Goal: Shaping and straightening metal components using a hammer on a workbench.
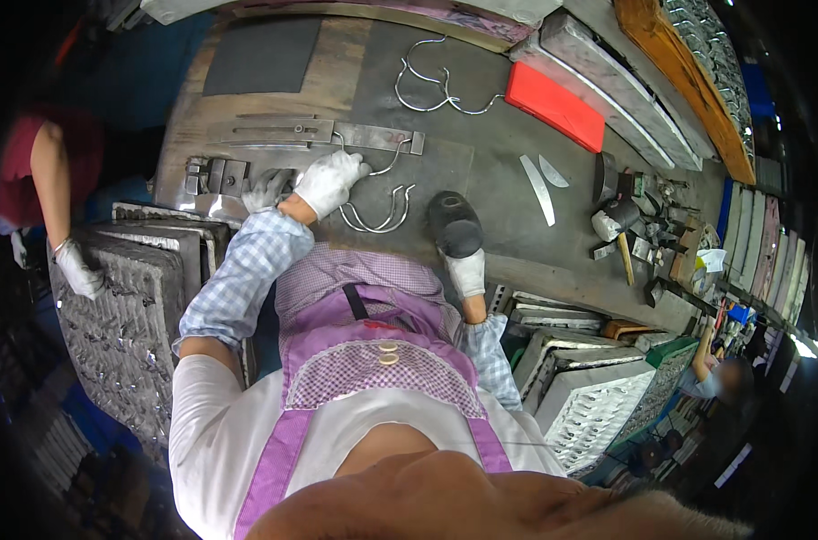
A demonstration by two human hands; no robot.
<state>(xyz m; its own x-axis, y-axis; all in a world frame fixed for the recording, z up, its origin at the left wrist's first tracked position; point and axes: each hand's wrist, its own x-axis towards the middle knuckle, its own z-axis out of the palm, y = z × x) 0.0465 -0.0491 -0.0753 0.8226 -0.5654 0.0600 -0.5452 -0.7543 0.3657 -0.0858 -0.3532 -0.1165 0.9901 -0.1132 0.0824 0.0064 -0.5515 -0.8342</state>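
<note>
My left hand (329, 184), in a white glove, is closed on a bent metal rod (393, 162). The rod's curve reaches up to a flat steel gauge bar (355, 135) with a slot and an upright end stop. Just below that hand lie more curved metal rods (386, 219). My right hand (463, 270), also in a white glove, rests at the near side of the bench. A dark rounded thing (454, 225) covers its fingers; I cannot make out whether it is held or worn. A grey glove (265, 189) lies left of my left hand.
On the bench (508, 256) lie further curved rods (422, 97), a red block (555, 106), two thin flat pieces (537, 189) and a hammer (623, 243) among metal tools. Metal panels (130, 306) stand at left, where a co-worker's gloved hand (80, 270) rests. Stacked panels (589, 405) stand at right.
</note>
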